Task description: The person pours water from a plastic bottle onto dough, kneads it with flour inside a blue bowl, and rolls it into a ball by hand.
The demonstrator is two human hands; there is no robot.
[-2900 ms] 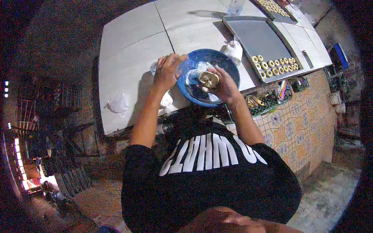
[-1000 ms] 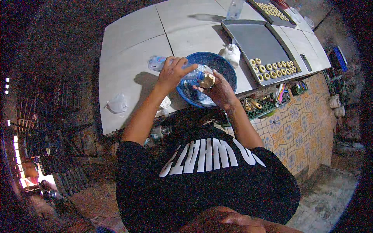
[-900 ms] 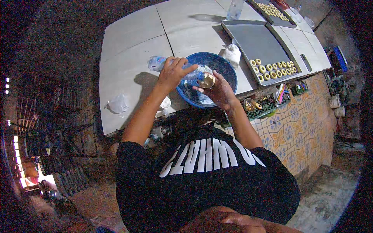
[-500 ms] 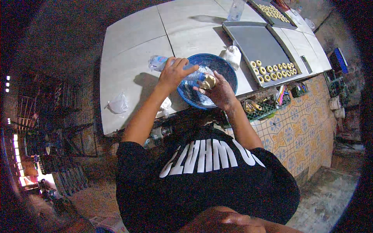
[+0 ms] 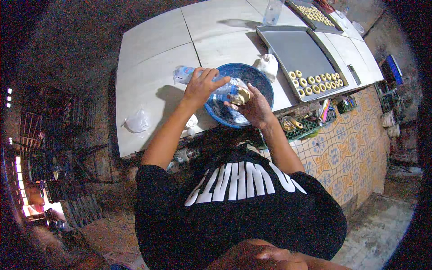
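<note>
My left hand (image 5: 201,87) is wrapped around a clear plastic bottle (image 5: 182,74) with a blue label, tilted so its lower end slants down to the right. That end presses against a pale beige piece of dough (image 5: 243,96), which my right hand (image 5: 259,109) cups with its thumb on top. Both hands are over a blue basin (image 5: 215,112) with white flour in it. Part of the dough is hidden by the bottle and my fingers.
Right of the basin stands a white bag (image 5: 268,67). Beyond it lies a dark metal tray (image 5: 294,47) with rows of ring-shaped dough pieces; another filled tray (image 5: 317,18) is farther off. A clear plastic bag (image 5: 137,121) lies at left. A green crate (image 5: 303,129) sits below the table edge.
Very little differs. The bottle's end and the dough have turned slightly against each other, while both hands stay over the basin.
</note>
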